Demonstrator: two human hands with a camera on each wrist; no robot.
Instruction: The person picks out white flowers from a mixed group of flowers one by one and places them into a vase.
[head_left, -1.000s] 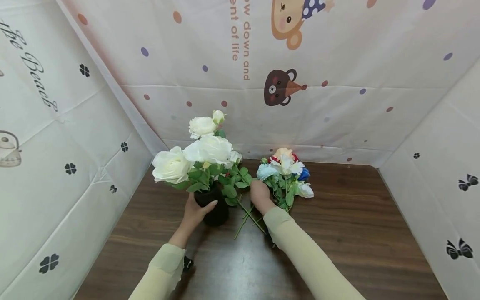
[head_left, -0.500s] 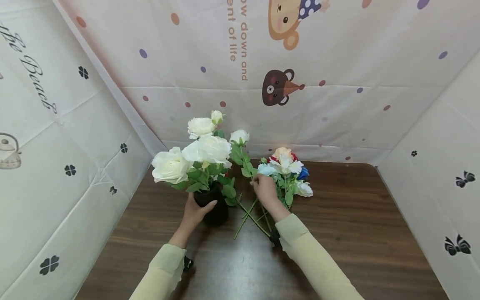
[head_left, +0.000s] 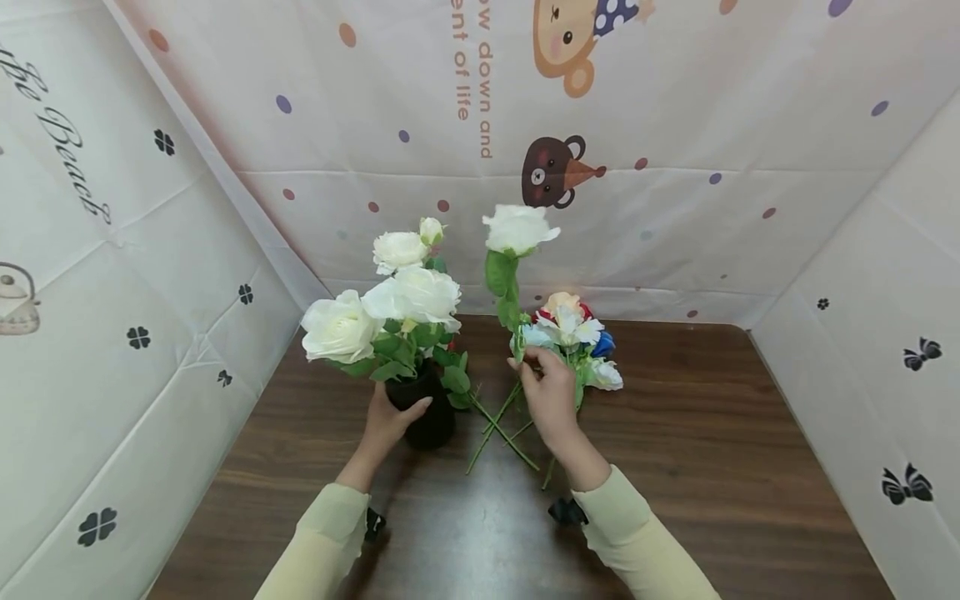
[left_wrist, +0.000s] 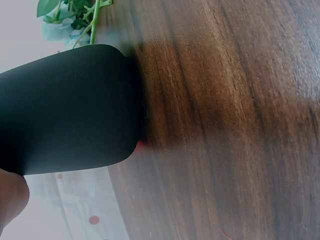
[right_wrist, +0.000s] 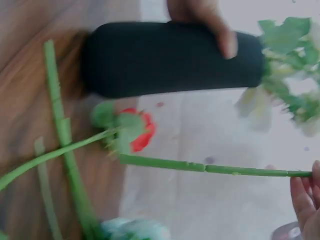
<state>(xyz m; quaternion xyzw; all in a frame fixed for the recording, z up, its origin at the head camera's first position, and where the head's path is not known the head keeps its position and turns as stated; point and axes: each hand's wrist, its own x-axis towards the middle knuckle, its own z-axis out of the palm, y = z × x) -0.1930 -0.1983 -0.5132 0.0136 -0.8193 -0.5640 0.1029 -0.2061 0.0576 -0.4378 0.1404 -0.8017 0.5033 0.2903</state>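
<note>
In the head view my left hand (head_left: pixel 384 429) grips a black vase (head_left: pixel 432 421) that stands upright on the table, thumb across its front. Several white roses (head_left: pixel 416 296) with green leaves rise out of the vase. To the right, my right hand (head_left: pixel 553 396) pinches the stem of a single white rose (head_left: pixel 521 229), its bloom held up above the table. In the right wrist view that green stem (right_wrist: pixel 240 171) runs bare from my fingers, its cut end apart from the vase. Only the vase's lower part (left_wrist: pixel 70 110) fills the left wrist view.
Several mixed flowers (head_left: pixel 570 329) lie behind my right hand, white, peach, blue and red. Loose green stems (head_left: pixel 498 425) cross on the brown wooden table (head_left: pixel 697 450). A red flower (right_wrist: pixel 145 131) lies beside the vase. Printed cloth walls (head_left: pixel 360 142) enclose the table's back and sides.
My right hand has raised the white rose from beside the vase, upward and to the right, and its bloom now stands higher than the vase's roses. The left hand stays on the vase.
</note>
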